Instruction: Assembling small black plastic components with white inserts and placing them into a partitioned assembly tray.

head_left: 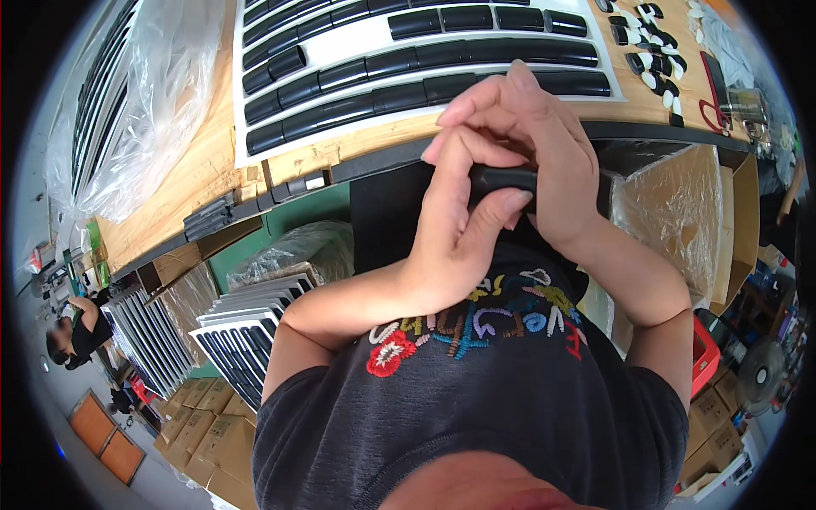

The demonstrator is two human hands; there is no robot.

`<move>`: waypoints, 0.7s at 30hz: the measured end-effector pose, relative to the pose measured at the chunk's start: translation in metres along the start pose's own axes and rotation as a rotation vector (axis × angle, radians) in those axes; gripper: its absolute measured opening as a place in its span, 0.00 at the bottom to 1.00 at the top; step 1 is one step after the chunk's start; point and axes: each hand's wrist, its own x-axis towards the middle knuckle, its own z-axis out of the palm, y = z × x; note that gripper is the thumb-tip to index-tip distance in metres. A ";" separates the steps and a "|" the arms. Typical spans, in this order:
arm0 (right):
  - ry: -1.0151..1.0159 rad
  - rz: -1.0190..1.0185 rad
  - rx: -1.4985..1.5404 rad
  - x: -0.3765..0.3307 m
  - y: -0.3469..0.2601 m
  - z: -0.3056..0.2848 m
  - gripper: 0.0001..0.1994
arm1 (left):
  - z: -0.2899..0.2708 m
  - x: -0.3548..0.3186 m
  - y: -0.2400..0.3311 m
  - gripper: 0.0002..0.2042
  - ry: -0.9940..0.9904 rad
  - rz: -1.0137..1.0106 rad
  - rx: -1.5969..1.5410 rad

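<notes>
My left hand (455, 221) and my right hand (557, 153) are together in front of my chest, just off the table's near edge. Between them shows a dark, smooth, rounded black piece (503, 178). The thumb and index finger of my left hand close around it. My right palm lies against its other end, and my right fingers curl over toward the left hand. Beyond them on the table lies a white sheet (340, 51) bearing rows of similar glossy black pieces (374, 100). One row has a gap.
Small black and white parts (654, 55) are scattered at the table's right, near a red-edged dark object (714, 89). Clear plastic (170, 93) covers stacked trays at left. Below stand loaded trays (242, 336), cartons (200, 416) and a plastic-lined box (671, 204). Another person (81, 331) is far left.
</notes>
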 end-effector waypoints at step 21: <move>0.734 -0.243 -0.601 0.048 0.010 -0.245 0.13 | -0.200 0.106 0.030 0.13 0.140 0.396 1.847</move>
